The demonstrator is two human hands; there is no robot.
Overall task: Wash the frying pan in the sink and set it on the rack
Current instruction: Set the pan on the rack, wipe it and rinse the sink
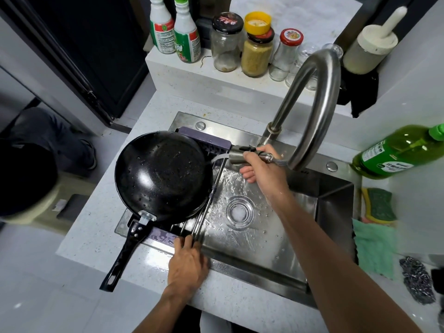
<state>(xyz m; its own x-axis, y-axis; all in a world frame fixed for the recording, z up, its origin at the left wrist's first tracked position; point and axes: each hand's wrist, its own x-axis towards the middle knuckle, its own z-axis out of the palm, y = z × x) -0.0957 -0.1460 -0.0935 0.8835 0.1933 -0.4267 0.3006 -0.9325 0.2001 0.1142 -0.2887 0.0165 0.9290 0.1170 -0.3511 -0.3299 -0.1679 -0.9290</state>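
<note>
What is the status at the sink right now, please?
Right hand grips spray head, water running toward pan. Left hand rests on rack edge. Frying pan upside down on rack. Nothing in the way.

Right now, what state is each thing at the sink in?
frying pan: upside down on the rack, wet
rack: across the sink's left side
spray head: pulled out, running
left hand: on the rack's front edge
right hand: grips the spray head
sink: wet, drain open
</note>
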